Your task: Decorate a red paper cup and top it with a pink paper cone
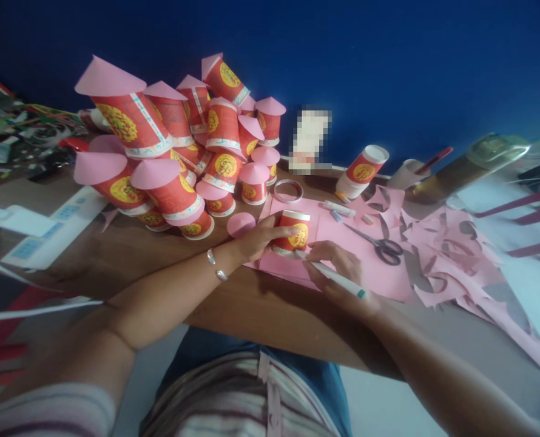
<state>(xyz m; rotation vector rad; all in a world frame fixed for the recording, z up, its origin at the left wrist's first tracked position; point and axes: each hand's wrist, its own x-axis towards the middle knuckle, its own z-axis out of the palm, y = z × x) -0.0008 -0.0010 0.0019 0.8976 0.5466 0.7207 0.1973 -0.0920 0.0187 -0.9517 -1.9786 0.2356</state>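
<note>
My left hand (263, 238) is wrapped round a red paper cup (292, 226) with a yellow round pattern, tilted over pink paper sheets (338, 240). In my right hand (338, 270) is a white marker (336, 280) with a green end; its tip is at the cup's white lower rim. A small pink paper cone (241, 224) lies left of the cup. Scissors (387, 250) with dark handles rest on the pink paper to the right.
Several red cups with pink cone tops (174, 188) are piled at the left. Behind are a tape roll (289, 191), stacked cups (364, 170) and a bottle (472, 164). Pink paper scraps (461, 255) cover the right side; a power strip (54, 227) lies far left.
</note>
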